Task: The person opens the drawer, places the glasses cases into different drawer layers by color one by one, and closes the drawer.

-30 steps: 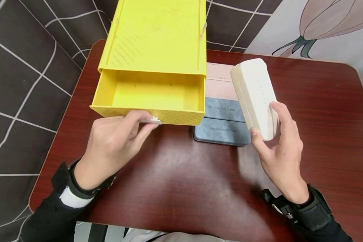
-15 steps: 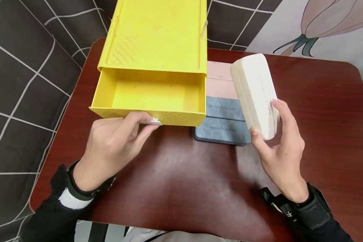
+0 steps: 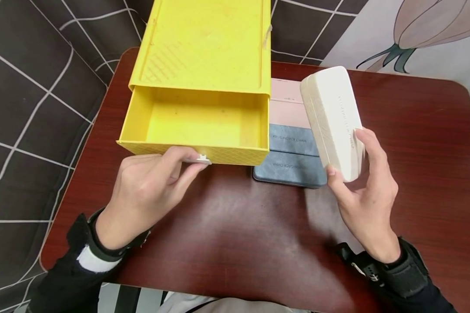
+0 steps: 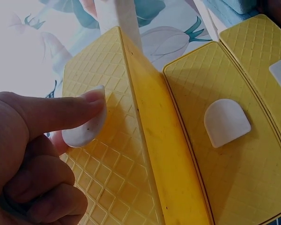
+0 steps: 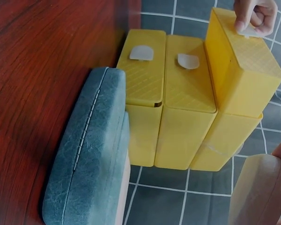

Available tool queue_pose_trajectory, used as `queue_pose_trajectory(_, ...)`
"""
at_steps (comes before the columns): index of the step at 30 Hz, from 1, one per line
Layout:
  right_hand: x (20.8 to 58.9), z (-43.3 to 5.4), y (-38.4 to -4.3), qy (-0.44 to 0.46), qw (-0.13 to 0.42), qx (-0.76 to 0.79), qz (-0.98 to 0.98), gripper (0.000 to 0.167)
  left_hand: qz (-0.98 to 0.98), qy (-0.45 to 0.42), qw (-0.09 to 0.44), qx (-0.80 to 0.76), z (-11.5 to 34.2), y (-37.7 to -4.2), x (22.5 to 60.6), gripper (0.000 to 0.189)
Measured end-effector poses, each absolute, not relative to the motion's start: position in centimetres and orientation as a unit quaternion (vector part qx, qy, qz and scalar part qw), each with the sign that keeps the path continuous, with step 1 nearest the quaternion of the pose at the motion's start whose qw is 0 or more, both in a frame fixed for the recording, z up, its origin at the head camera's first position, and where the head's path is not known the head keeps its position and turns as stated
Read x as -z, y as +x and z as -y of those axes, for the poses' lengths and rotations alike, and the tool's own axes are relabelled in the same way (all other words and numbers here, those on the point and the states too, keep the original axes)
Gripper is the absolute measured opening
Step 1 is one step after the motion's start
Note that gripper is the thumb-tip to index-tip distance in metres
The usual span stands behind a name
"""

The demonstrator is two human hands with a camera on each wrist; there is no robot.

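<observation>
My left hand [image 3: 149, 187] pinches the white tab handle [image 4: 86, 131] between thumb and fingers. That handle sits on the front of the top drawer [image 3: 235, 155], which is pulled partly out of the yellow drawer unit [image 3: 203, 43]; its visible inside is bare. To the right, my right hand [image 3: 366, 204] grips an off-white glasses case [image 3: 333, 121] by its near end, thumb on one side and fingers on the other. The case tilts in the air, overlapping the row of other cases in the head view.
Two blue-grey glasses cases [image 3: 290, 167] and pink cases [image 3: 287, 113] lie in a row beside the unit, on a reddish-brown table [image 3: 423, 174]. Two lower drawers [image 5: 187, 75] are closed. A dark tiled wall [image 3: 19, 108] borders the left side.
The top drawer has come slightly farther out toward me, with my left hand still on its handle. The off-white case has risen a little in my right hand.
</observation>
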State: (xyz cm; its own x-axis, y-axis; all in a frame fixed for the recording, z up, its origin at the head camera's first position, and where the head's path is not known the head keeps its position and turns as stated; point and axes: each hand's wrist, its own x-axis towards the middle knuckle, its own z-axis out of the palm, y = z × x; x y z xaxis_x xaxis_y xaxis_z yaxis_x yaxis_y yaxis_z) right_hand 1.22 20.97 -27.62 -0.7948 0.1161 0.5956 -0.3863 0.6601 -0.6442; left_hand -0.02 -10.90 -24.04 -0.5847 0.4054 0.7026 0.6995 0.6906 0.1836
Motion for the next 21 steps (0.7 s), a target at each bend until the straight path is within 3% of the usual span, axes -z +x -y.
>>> queue_pose_trajectory(21,27.45,-20.49,1.40,0.080,0.322,-0.438,0.835,0.056,0.864,-0.327,0.310,0.224,10.87,0.71,23.60,0.028)
